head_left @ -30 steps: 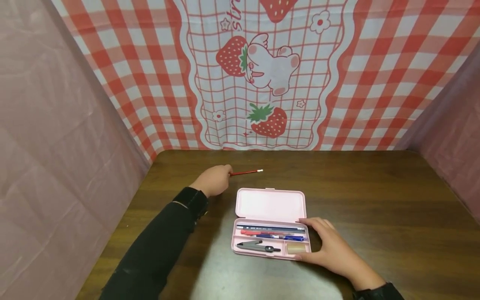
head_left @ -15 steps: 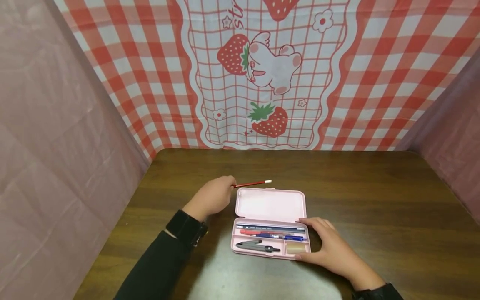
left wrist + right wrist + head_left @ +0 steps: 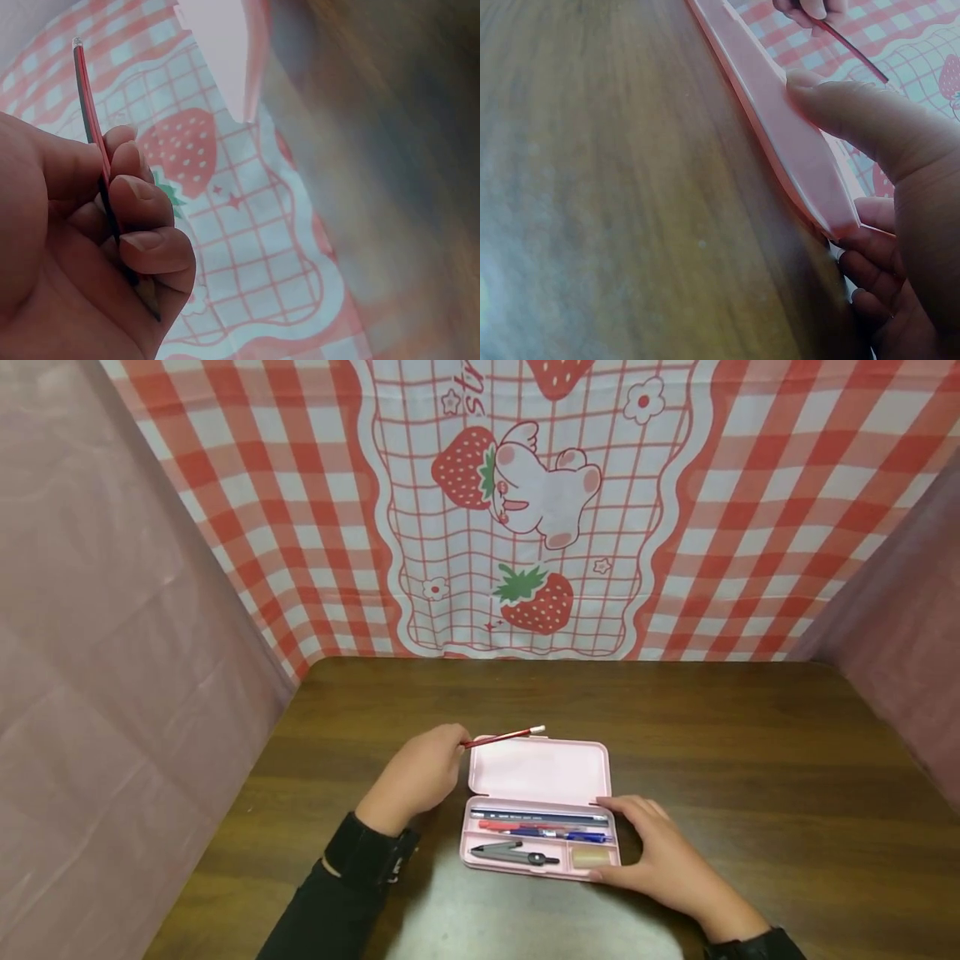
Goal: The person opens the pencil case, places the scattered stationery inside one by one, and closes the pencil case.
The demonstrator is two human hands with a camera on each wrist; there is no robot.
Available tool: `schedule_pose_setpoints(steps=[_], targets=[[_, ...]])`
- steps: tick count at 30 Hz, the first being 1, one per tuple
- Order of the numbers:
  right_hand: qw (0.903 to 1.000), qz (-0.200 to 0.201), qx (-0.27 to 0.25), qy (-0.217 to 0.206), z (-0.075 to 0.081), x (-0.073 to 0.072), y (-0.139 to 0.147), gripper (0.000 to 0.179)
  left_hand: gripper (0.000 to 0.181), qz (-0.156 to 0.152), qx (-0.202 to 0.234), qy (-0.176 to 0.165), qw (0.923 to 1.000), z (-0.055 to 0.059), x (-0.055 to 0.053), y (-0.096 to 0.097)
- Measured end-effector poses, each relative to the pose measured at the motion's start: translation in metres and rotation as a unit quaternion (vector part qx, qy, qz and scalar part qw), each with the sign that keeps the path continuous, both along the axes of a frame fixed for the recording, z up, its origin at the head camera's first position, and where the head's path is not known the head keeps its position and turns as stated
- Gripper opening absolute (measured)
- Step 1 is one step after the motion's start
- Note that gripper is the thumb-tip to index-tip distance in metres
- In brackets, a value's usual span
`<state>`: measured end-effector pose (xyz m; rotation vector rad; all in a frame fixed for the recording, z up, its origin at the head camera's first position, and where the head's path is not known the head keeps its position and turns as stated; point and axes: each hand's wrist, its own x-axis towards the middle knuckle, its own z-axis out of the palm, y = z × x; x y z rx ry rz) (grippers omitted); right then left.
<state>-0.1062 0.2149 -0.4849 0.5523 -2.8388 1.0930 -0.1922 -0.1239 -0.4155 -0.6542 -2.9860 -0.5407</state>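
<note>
My left hand point(image 3: 423, 772) pinches a red and black pencil point(image 3: 502, 738), its white end pointing right over the back edge of an open pink pencil case point(image 3: 540, 770). In the left wrist view the fingers curl around the pencil point(image 3: 84, 94), with its sharpened tip down by the palm. My right hand point(image 3: 667, 864) grips the case's right end, thumb on the near side and fingers at the far side. Inside lie a dark pencil point(image 3: 540, 817), a red pen point(image 3: 491, 824), a blue pen point(image 3: 588, 837), a grey compass point(image 3: 513, 853) and a tan block point(image 3: 590, 858).
Beneath the case is a brown wooden table point(image 3: 735, 735). A red and white checked cloth with strawberries point(image 3: 536, 602) hangs along its back edge. Pink curtains point(image 3: 150, 693) stand at both sides.
My left hand has come nearer with the pencil, which now overlaps the lid's back edge instead of lying beyond it. The right hand and the case have stayed in place.
</note>
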Motion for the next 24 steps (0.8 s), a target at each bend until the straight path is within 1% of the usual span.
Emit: schedule_pose_setpoints(steps=[3,5,12,19,24], targets=[[1.0,0.001,0.001,0.004,0.0,-0.001,0.0,0.092,0.018,-0.004,0.001,0.002,1.0,0.003,0.005,0.001],[1.0,0.0,0.003,0.007,-0.001,-0.001,-0.001,0.092,0.019,-0.016,-0.002,0.008,0.9998,0.004,0.008,0.003],[0.9999,0.0,0.008,0.01,-0.003,-0.001,0.0,0.092,0.017,-0.034,-0.011,0.016,0.9992,0.005,0.015,0.008],[0.9999,0.003,0.006,0.008,-0.002,-0.001,0.0,0.092,0.02,-0.036,-0.017,-0.001,0.9992,0.004,0.019,0.018],[0.9999,0.001,0.007,0.011,-0.002,-0.001,0.0,0.093,0.019,-0.06,-0.027,-0.007,0.9978,0.005,0.026,0.029]])
